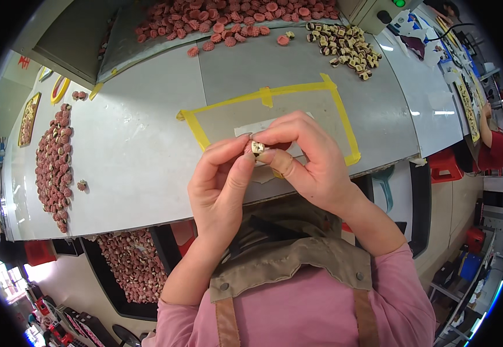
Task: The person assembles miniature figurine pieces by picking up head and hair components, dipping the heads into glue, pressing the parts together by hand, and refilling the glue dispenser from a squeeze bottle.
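Note:
In front of my body, both hands meet fingertip to fingertip over the table. My left hand (222, 173) is closed, thumb and index finger pinching a small pink cup-shaped piece, mostly hidden by the fingers. A small cream-and-dark block (257, 147) shows between the fingertips, against the pink piece. My right hand (309, 165) pinches that block with thumb and index finger. Below the hands lies a pale sheet (244, 130) within a rectangle of yellow tape (344, 124) on the grey table (141, 162).
Pink cup-shaped pieces (205, 23) are heaped at the back, beside a pile of cream-and-dark blocks (353, 49). Joined pink pieces (54, 165) lie along the left. A black tray (133, 266) of them sits below the table edge. A co-worker's red sleeve (493, 153) shows far right.

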Tool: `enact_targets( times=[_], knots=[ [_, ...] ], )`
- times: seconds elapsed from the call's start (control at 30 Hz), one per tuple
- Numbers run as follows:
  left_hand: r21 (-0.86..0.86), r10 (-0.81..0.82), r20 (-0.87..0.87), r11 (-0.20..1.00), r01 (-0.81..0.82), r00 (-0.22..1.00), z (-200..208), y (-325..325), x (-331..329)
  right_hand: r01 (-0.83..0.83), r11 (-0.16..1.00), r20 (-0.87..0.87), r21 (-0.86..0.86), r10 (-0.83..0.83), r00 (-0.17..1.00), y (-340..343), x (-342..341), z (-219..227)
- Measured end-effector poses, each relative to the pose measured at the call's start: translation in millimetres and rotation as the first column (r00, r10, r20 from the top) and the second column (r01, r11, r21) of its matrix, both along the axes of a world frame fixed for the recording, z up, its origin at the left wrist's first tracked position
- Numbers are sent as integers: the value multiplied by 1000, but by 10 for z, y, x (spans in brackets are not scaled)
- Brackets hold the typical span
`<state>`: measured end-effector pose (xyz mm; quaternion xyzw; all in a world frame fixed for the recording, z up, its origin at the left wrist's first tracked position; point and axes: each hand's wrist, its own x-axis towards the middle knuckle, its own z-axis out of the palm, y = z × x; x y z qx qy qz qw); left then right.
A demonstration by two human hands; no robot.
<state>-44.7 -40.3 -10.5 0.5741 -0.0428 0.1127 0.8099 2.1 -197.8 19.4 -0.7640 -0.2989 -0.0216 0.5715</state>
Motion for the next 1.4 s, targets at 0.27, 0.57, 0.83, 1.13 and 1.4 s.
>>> enact_targets(
  times=[0.27, 0.57, 0.83, 1.13, 1.4],
  knots=[
    [-102, -234, -174, 970, 219, 956, 158, -7, 49, -29, 999, 143, -25, 32, 989, -142, -8, -146],
    [215, -124, -105, 966, 144, 987, 103, -180, 79, 106, 988, 341, -110, -63, 938, -187, 30, -209],
    [961, 93, 119, 241, -138, 989, 324, 572, 351, 225, 882, 365, -414, -66, 929, -688, 552, 14],
    [963, -106, 179, 222, -152, 978, 524, 525, 1232, 453, 756, 652, -473, -47, 757, -735, 1825, -109],
    [890, -147, 356, 355, -287, 923, 29, -439, 2102, 438, 784, 573, -440, -130, 809, -729, 1537, 46]
  ],
)
